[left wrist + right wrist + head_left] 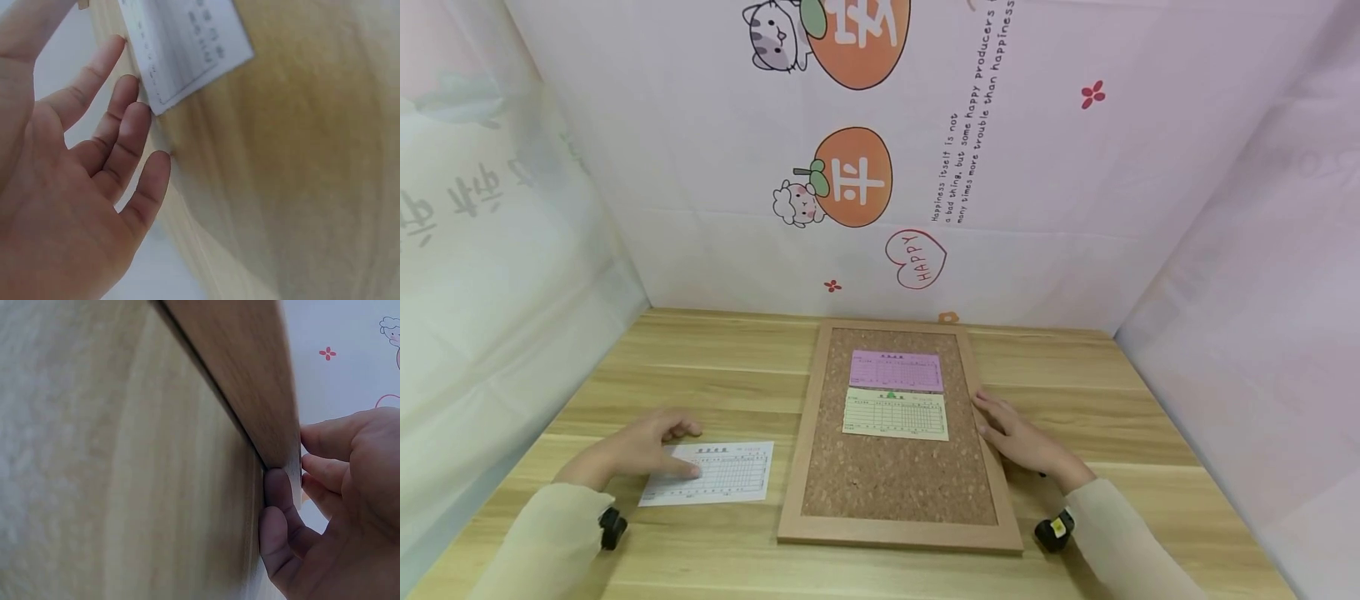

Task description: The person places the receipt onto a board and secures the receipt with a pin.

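Note:
A cork board (898,487) with a light wooden frame lies on the table. Upon its cork are a pink printed slip (895,372) and, just below, a yellow one (895,417), with a small green spot (891,395) at the yellow slip's top edge. My left hand (643,450) is over a white printed slip (733,475) left of the board, its thumb on the paper; the left wrist view shows loosely bent fingers (128,134) beside the slip's corner. My right hand (1022,437) rests against the board's right side, fingertips along the frame edge (250,381).
The wood-grain table (722,367) extends to both sides of the board. Behind it hangs a white cloth (1037,250) with printed oranges, cartoon animals and lettering. More cloth (1247,292) hangs at either side. Each wrist wears a small black device (1054,533).

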`<action>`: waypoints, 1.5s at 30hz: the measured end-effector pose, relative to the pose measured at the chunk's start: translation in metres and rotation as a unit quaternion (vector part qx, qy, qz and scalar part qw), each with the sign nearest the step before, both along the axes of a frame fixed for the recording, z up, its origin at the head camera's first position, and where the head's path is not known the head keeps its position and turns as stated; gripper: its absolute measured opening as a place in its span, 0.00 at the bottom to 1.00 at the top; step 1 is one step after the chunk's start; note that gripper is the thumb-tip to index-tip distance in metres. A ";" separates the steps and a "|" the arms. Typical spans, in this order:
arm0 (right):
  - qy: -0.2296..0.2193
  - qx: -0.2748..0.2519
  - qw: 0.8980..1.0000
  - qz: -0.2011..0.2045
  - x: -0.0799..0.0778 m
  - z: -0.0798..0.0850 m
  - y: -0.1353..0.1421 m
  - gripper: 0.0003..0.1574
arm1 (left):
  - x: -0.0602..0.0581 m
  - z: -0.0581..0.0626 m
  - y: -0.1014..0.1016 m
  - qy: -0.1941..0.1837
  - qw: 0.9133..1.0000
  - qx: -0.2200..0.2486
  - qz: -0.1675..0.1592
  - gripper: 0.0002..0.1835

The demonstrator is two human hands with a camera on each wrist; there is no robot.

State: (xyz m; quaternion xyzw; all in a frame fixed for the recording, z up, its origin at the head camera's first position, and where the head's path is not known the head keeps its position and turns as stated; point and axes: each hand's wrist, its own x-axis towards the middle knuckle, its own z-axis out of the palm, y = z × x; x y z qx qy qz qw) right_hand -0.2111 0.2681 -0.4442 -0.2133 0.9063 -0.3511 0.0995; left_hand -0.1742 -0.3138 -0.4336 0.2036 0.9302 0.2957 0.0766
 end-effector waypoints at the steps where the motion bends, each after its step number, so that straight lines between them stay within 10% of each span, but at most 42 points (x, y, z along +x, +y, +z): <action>1: -0.001 0.000 1.000 0.000 0.000 0.000 0.000 0.35 | 0.001 -0.001 0.000 0.000 1.000 0.002 0.001 0.31; 45: 0.007 -0.001 1.000 -0.002 -0.001 -0.005 0.000 0.36 | 0.001 -0.003 0.000 -0.074 0.996 0.038 0.011 0.21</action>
